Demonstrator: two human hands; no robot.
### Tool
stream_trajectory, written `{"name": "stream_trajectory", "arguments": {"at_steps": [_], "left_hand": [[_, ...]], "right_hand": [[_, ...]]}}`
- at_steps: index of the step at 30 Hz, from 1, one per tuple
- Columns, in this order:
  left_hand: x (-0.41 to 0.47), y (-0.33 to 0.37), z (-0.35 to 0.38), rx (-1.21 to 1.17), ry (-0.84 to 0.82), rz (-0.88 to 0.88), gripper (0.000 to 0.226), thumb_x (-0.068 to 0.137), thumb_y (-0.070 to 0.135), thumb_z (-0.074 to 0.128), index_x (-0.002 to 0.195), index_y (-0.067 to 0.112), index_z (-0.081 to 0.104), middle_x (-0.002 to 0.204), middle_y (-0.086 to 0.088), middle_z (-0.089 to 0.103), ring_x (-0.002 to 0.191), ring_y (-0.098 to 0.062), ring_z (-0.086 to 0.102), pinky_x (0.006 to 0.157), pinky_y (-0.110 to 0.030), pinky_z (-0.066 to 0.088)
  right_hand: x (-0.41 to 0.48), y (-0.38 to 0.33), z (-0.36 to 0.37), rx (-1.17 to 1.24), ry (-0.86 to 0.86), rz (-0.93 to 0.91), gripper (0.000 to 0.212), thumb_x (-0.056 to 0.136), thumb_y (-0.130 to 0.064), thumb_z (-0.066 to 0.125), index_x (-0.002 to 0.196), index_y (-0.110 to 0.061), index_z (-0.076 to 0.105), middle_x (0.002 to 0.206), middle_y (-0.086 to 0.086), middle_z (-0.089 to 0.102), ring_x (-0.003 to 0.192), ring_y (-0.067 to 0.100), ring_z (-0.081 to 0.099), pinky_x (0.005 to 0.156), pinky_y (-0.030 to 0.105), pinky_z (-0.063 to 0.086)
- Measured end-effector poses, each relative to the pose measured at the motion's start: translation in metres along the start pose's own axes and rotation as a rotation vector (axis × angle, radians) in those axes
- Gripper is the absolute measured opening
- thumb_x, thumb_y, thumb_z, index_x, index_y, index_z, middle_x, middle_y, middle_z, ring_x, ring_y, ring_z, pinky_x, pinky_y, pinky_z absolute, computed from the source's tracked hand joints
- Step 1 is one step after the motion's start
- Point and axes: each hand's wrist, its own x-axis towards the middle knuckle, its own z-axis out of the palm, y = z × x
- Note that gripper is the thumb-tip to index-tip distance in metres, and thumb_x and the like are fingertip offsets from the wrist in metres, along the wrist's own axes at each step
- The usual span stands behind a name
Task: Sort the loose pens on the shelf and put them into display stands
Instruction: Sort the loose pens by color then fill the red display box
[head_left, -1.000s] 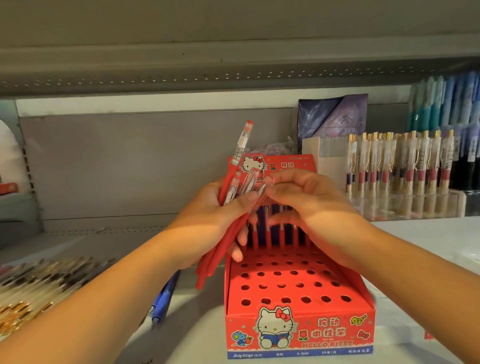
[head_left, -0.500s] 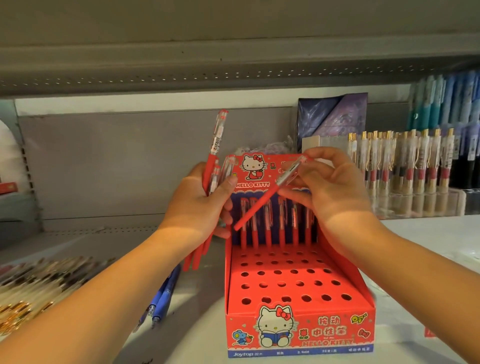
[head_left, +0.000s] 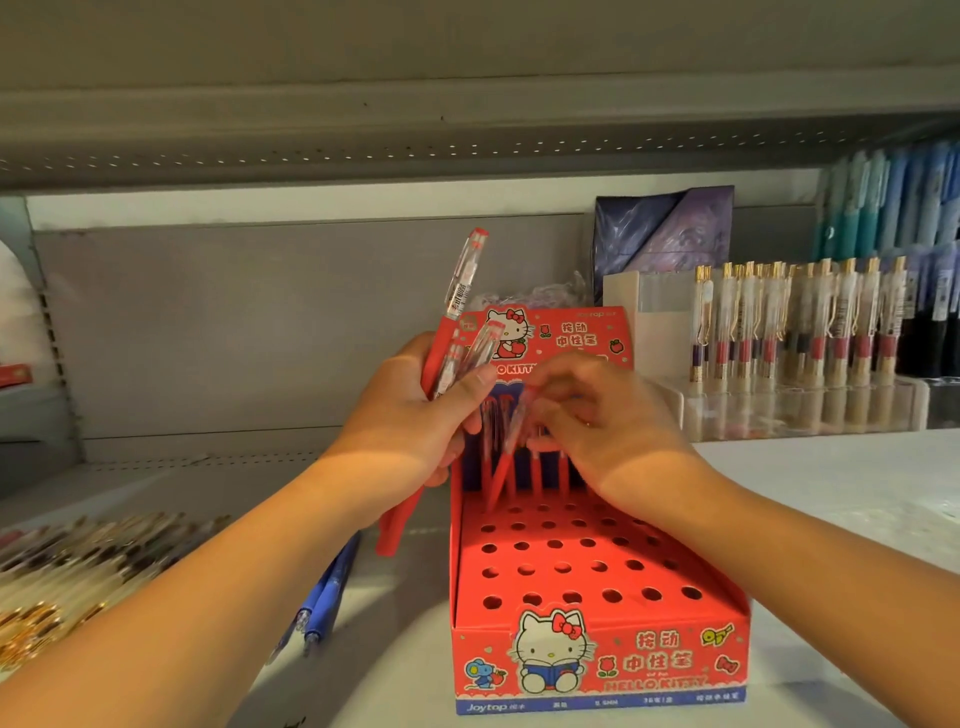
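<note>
L hand grip clamped on red pens; R hand pinches one pen over stand.

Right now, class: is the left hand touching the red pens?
Touching: the head view shows the left hand gripping the red pens, thumb across them.

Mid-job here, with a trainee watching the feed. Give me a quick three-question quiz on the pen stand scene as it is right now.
1. True or false: the left hand grips a bundle of red pens beside the red display stand.
2. Where in that stand do pens already stand? A) back row B) front row C) middle row
3. Fill in: the loose pens lying on the shelf under the left forearm are ____ in colour.
Key: 1 true; 2 A; 3 blue.
</note>
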Motion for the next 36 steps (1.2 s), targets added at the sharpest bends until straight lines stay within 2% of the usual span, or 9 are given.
{"name": "stream_trajectory", "arguments": {"at_steps": [3, 5, 12, 17, 19, 22, 25, 31, 36], "left_hand": [[0.000, -0.001, 0.000, -0.015, -0.003, 0.008, 0.030, 0.097, 0.026, 0.061, 0.071, 0.041, 0.058, 0.055, 0.001, 0.055, 0.034, -0.013, 0.037, 0.036, -0.019, 0.030], [0.000, -0.001, -0.001, -0.033, -0.003, 0.011, 0.028, 0.097, 0.027, 0.061, 0.073, 0.041, 0.059, 0.057, 0.000, 0.056, 0.035, -0.013, 0.038, 0.036, -0.019, 0.031], [0.000, -0.003, -0.001, -0.091, -0.027, -0.002, 0.013, 0.095, 0.024, 0.063, 0.088, 0.024, 0.052, 0.060, 0.000, 0.056, 0.035, -0.013, 0.037, 0.036, -0.018, 0.030], [-0.002, -0.005, -0.001, -0.021, -0.088, 0.003, 0.014, 0.092, 0.019, 0.068, 0.096, 0.018, 0.055, 0.062, -0.005, 0.057, 0.036, -0.016, 0.041, 0.036, -0.020, 0.033], [-0.002, -0.005, -0.001, 0.027, -0.123, 0.010, 0.015, 0.091, 0.021, 0.070, 0.098, 0.020, 0.057, 0.063, -0.004, 0.058, 0.037, -0.016, 0.044, 0.037, -0.022, 0.035], [-0.003, -0.004, -0.001, 0.070, -0.182, 0.018, 0.016, 0.090, 0.025, 0.071, 0.099, 0.023, 0.058, 0.059, 0.000, 0.059, 0.037, -0.014, 0.045, 0.037, -0.022, 0.036], [-0.005, -0.002, 0.000, 0.041, -0.231, 0.009, 0.017, 0.090, 0.030, 0.069, 0.098, 0.021, 0.057, 0.063, -0.005, 0.064, 0.036, -0.017, 0.049, 0.036, -0.022, 0.039], [-0.002, -0.001, 0.001, -0.044, -0.124, -0.036, 0.020, 0.092, 0.041, 0.056, 0.094, 0.021, 0.054, 0.052, -0.008, 0.060, 0.038, -0.027, 0.058, 0.036, -0.030, 0.049], [-0.001, -0.003, -0.001, -0.054, -0.098, -0.070, 0.031, 0.080, 0.051, 0.060, 0.095, 0.023, 0.053, 0.059, -0.005, 0.063, 0.048, -0.034, 0.066, 0.038, -0.031, 0.050]], "right_hand": [[-0.004, -0.001, -0.001, -0.191, -0.123, -0.077, 0.046, 0.091, -0.002, 0.059, 0.121, -0.036, 0.062, 0.098, -0.008, 0.069, 0.088, 0.006, 0.067, 0.087, 0.022, 0.052], [-0.006, -0.002, -0.001, -0.265, -0.197, -0.131, 0.056, 0.092, -0.003, 0.058, 0.136, -0.038, 0.052, 0.099, -0.011, 0.067, 0.085, -0.001, 0.063, 0.080, 0.010, 0.045], [-0.010, -0.002, 0.002, -0.473, -0.395, -0.096, 0.061, 0.093, -0.016, 0.059, 0.142, -0.044, 0.038, 0.110, -0.010, 0.053, 0.081, 0.006, 0.060, 0.078, 0.018, 0.046], [-0.006, -0.016, 0.003, 0.181, -0.154, 0.068, 0.043, 0.091, 0.004, 0.056, 0.116, -0.031, 0.052, 0.097, 0.003, 0.062, 0.071, 0.017, 0.059, 0.054, 0.031, 0.052], [-0.006, -0.021, 0.001, 0.374, -0.102, 0.083, 0.030, 0.092, 0.003, 0.057, 0.108, -0.022, 0.056, 0.090, 0.007, 0.064, 0.073, 0.016, 0.063, 0.051, 0.028, 0.053], [-0.008, -0.025, 0.001, 0.476, -0.080, 0.095, 0.013, 0.091, -0.006, 0.062, 0.099, -0.015, 0.060, 0.077, -0.001, 0.068, 0.068, 0.012, 0.066, 0.053, 0.027, 0.055], [-0.008, -0.025, 0.000, 0.548, -0.045, 0.113, 0.005, 0.087, -0.009, 0.063, 0.089, -0.010, 0.058, 0.073, 0.005, 0.067, 0.065, 0.017, 0.066, 0.058, 0.026, 0.056], [-0.003, -0.029, -0.006, 0.710, 0.036, 0.083, 0.017, 0.078, -0.017, 0.066, 0.087, -0.010, 0.053, 0.092, 0.018, 0.070, 0.075, 0.022, 0.069, 0.060, 0.026, 0.057], [-0.001, -0.028, -0.012, 0.670, 0.174, 0.032, 0.024, 0.083, -0.009, 0.066, 0.098, -0.018, 0.049, 0.080, 0.009, 0.073, 0.069, 0.019, 0.070, 0.052, 0.029, 0.057]]}}
